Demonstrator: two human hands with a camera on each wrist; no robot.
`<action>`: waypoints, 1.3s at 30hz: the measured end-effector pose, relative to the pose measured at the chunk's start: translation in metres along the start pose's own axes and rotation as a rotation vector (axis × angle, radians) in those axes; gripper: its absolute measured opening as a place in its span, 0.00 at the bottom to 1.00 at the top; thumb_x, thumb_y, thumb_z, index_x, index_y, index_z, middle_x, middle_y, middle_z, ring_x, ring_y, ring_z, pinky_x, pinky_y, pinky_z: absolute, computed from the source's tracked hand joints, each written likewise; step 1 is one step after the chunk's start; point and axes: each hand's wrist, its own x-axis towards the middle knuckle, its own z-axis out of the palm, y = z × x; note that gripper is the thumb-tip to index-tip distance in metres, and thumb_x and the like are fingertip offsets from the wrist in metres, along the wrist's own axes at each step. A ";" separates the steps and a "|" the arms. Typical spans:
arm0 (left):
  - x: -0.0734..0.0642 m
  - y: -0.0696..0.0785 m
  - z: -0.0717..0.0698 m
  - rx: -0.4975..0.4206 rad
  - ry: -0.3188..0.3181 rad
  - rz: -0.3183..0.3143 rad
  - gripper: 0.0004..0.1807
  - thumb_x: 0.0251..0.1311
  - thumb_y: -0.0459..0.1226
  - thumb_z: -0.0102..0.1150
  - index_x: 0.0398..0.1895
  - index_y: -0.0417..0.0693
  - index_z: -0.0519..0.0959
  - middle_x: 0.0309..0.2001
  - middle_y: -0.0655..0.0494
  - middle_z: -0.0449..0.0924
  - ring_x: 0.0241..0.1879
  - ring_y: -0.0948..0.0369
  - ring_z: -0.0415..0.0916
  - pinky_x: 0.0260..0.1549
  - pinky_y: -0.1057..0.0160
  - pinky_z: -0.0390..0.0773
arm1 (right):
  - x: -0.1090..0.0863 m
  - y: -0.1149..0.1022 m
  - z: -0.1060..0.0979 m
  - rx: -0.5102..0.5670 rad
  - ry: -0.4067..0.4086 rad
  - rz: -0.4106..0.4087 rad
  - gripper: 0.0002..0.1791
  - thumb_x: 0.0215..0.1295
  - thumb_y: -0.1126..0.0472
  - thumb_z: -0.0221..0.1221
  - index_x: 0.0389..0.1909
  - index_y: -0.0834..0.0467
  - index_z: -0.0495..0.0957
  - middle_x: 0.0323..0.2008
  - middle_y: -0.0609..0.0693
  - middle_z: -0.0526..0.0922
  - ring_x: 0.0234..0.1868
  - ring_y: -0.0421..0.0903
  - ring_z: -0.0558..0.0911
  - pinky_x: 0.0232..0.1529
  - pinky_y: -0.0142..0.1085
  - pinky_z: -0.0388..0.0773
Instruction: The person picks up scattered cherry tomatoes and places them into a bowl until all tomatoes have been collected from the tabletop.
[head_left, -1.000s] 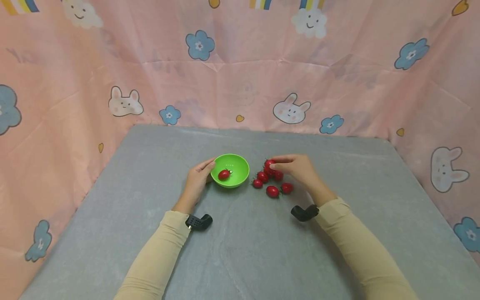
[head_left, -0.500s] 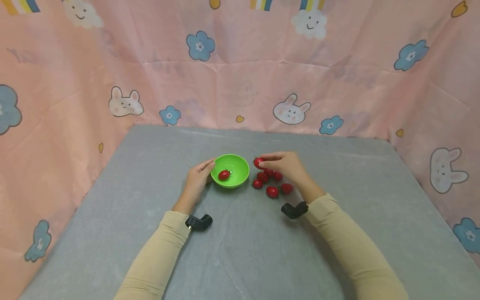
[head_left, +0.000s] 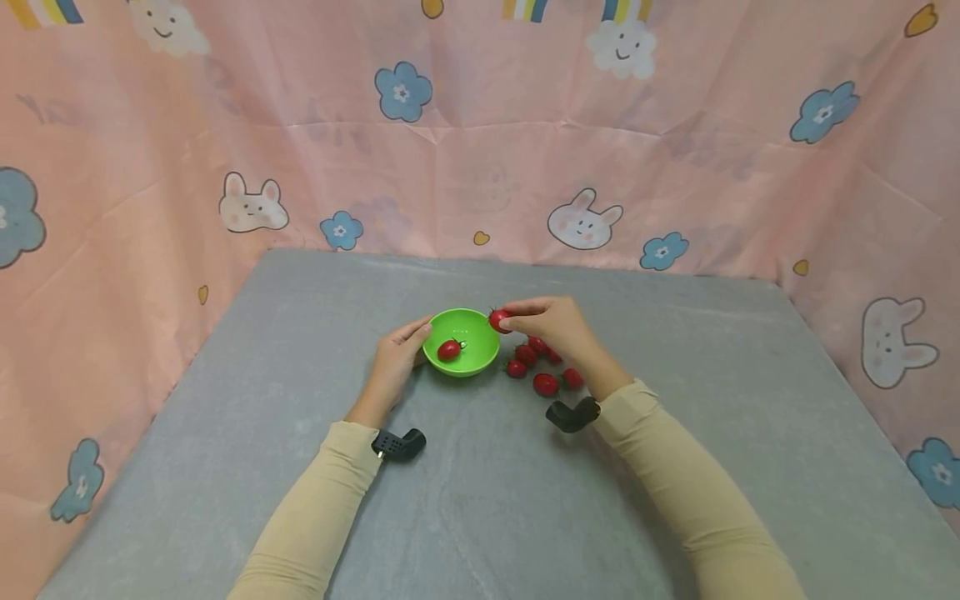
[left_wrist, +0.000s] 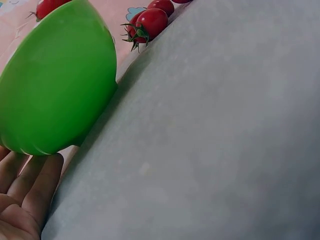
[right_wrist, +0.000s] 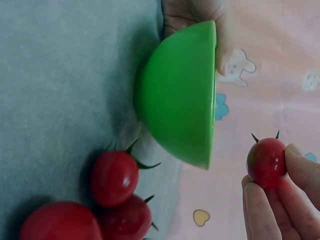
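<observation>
1. Right hand [head_left: 557,327] pinches one small red tomato [head_left: 498,321] between thumb and fingers, its green stem leaves pointing away from the fingertips.
2. That tomato is held at the right hand's fingertips, higher than the rim of a green bowl [head_left: 483,343]; the right wrist view shows a gap between tomato and rim.
3. The bowl sits upright, just to the left of the right hand's fingertips.
4. Left hand [head_left: 393,360] grips the bowl's near-left side, thumb over the rim and fingers against the outer wall.
5. Inside the bowl, to the right of the left thumb, lies a single tomato [head_left: 449,351] with a green stem.
6. Loose tomatoes [head_left: 546,384] lie clustered on a grey tabletop [head_left: 465,500], beneath the right hand and on its near side.
7. Well beyond both hands hangs a pink curtain [head_left: 480,142] printed with rabbits, flowers and clouds.
</observation>
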 end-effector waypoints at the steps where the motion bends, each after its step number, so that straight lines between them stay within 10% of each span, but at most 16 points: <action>1: 0.000 0.000 0.000 0.002 -0.001 0.001 0.21 0.72 0.43 0.55 0.64 0.48 0.77 0.65 0.51 0.77 0.59 0.60 0.77 0.45 0.74 0.82 | 0.000 -0.001 0.001 0.000 -0.004 -0.003 0.22 0.58 0.48 0.71 0.53 0.47 0.85 0.59 0.47 0.83 0.63 0.48 0.74 0.68 0.49 0.70; 39: 0.000 0.001 -0.001 -0.025 -0.005 -0.007 0.21 0.71 0.43 0.56 0.63 0.46 0.78 0.65 0.50 0.77 0.52 0.67 0.80 0.45 0.74 0.81 | 0.014 -0.024 0.042 0.000 -0.055 -0.104 0.18 0.56 0.52 0.73 0.48 0.50 0.88 0.52 0.50 0.87 0.61 0.48 0.78 0.67 0.47 0.72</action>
